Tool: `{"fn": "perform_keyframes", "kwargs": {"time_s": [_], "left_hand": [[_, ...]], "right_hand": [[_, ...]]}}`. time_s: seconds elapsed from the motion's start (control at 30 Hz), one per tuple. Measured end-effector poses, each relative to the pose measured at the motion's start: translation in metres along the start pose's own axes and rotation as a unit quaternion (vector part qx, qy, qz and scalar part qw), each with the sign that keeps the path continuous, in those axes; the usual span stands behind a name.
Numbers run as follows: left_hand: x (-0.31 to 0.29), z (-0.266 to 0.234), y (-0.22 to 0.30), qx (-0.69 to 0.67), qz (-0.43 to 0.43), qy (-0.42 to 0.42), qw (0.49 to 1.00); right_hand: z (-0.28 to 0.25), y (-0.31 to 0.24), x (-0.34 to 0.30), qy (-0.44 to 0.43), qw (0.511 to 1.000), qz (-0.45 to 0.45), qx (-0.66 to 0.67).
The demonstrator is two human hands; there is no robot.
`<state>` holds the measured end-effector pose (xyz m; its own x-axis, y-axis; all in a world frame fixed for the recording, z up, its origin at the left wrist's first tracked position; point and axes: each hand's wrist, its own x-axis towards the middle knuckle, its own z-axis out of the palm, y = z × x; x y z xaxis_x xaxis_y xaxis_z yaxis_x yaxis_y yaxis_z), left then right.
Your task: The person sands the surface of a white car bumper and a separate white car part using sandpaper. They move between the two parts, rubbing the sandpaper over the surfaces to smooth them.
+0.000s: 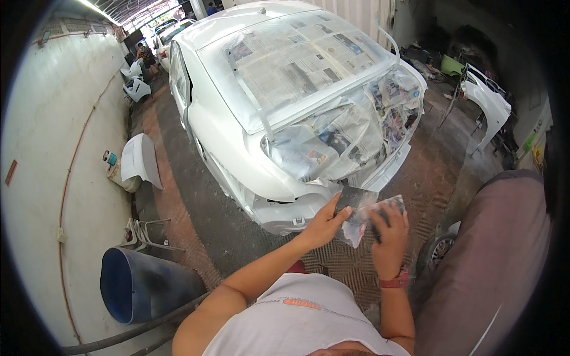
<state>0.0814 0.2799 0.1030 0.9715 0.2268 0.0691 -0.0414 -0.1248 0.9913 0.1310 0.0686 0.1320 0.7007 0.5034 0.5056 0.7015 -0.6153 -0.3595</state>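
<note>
Both hands are held in front of my body, just behind the rear of a white car (228, 127). My left hand (325, 224) pinches a thin sheet (355, 200), dark grey in part and pale pinkish below, perhaps paper or plastic. My right hand (390, 228), with a red band at the wrist, is bent around the right part of the same sheet or a second piece; which one, I cannot tell. Something dark shows under its fingers. Newspaper (297, 62) covers the car's rear window, and more newspaper masks the open boot area (350, 133).
At left stand a blue drum (148, 285), a metal stool frame (148, 231) and a white panel (141, 159) leaning by the wall. A covered bulky object (493, 255) with a wheel (438, 249) is close on my right. A white fender (487, 107) stands beyond it.
</note>
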Motion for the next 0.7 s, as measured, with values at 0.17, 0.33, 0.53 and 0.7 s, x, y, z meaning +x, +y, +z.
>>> {"fn": "perform_keyframes", "kwargs": {"time_s": [0.17,0.33,0.53,0.7], "left_hand": [[0.001,-0.012,-0.013,0.053,-0.002,0.18,0.982],[0.011,-0.022,-0.024,-0.256,0.03,0.196,0.946],[0.004,-0.003,-0.026,-0.297,-0.036,0.106,0.948],[-0.004,-0.008,-0.028,-0.098,-0.02,0.138,0.985]], "right_hand": [[0.003,-0.02,-0.009,-0.14,0.985,-0.099,0.0],[-0.003,-0.032,-0.023,-0.085,0.98,-0.156,0.086],[0.013,-0.026,-0.007,-0.103,0.985,0.027,0.139],[0.014,-0.001,-0.012,-0.018,0.999,-0.008,0.029]]}}
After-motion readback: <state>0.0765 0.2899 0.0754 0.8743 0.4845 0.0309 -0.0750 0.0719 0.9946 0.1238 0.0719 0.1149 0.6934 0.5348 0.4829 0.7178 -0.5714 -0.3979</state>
